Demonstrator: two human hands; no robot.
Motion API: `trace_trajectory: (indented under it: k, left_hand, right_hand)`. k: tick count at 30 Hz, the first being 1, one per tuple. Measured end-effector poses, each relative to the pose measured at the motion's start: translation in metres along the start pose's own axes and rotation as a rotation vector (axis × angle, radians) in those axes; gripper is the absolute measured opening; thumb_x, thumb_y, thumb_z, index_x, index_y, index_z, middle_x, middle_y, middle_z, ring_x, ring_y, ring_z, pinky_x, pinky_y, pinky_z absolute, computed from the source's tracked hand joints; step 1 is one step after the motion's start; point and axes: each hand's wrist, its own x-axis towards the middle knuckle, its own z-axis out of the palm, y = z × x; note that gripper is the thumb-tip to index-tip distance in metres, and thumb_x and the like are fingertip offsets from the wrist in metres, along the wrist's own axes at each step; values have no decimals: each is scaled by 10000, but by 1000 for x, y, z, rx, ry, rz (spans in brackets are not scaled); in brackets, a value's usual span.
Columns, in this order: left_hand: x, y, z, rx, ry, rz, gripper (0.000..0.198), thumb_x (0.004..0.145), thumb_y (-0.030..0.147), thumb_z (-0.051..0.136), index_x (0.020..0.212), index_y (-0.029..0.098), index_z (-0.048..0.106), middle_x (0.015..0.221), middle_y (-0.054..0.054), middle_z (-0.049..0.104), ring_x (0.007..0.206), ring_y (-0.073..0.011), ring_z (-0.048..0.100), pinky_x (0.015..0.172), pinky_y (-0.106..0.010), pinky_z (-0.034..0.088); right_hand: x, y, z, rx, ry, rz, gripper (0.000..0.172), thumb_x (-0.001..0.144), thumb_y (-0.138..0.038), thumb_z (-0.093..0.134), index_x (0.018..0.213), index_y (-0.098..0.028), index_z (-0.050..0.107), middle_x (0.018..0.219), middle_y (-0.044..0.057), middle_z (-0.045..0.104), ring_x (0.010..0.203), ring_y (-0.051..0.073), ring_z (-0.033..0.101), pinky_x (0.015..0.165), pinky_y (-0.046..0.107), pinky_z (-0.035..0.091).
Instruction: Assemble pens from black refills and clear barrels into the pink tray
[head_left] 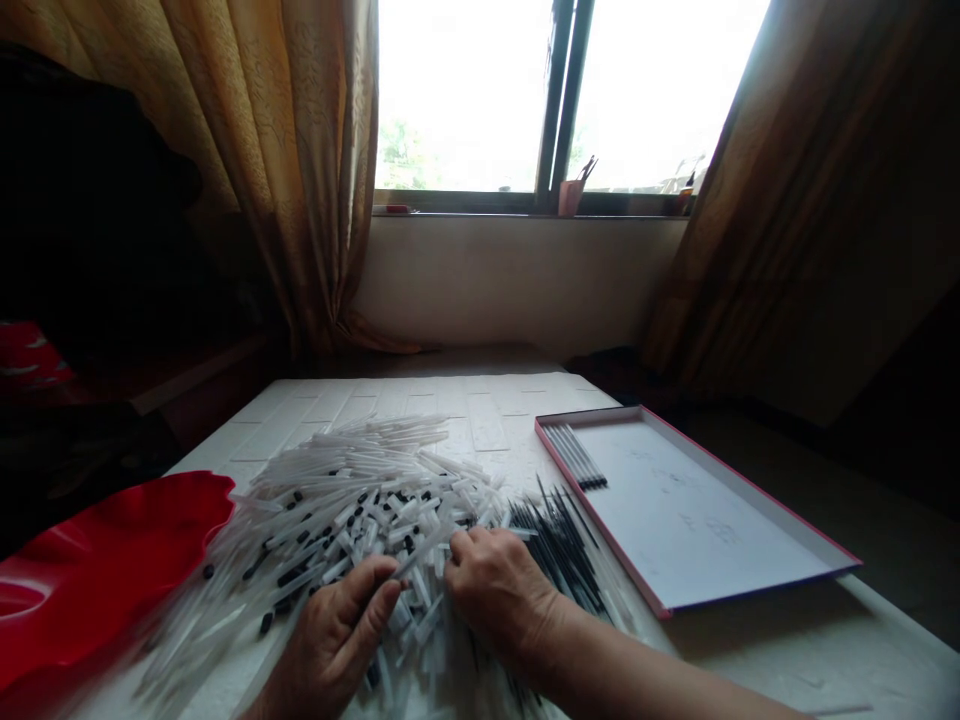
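Observation:
Over a pile of clear plastic tubes [360, 455], white caps and small black pieces, my left hand [337, 635] pinches a translucent tube [425, 550] between thumb and finger. My right hand [499, 590] is closed near the tube's other end, at the pile's right part; its fingertips are turned away, so what they grip is hidden. Thin black rods [559, 545] lie in a bundle just beyond and right of my right hand. A shallow box lid with pink edges [757, 488] holds a short row of clear tubes with black ends [575, 455] in its far left corner.
A red wavy-edged tray [112, 560] is at the left of the white table [487, 420]. Behind the table are a wall, curtains [300, 150] and a window. A pink cup [570, 197] with thin items stands on the sill.

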Motion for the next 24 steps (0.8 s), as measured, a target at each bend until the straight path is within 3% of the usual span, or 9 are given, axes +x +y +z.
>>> trace_trajectory:
  k: [12, 24]
  left_hand:
    - [2, 11, 0, 6, 45, -80, 382, 1006, 528, 436, 960, 239, 681, 635, 46, 660, 521, -128, 633, 551, -196, 487]
    - [2, 5, 1, 4, 40, -29, 324, 1015, 482, 445, 972, 252, 670, 701, 37, 706, 578, -131, 673, 570, -177, 504]
  right_hand:
    - [3, 0, 5, -26, 37, -88, 92, 874, -50, 636, 838, -110, 697, 806, 109, 744, 711, 221, 713, 581, 298, 518]
    - [11, -5, 13, -1, 32, 18, 171, 888, -7, 571, 831, -108, 698, 794, 136, 746, 698, 235, 713, 571, 302, 529]
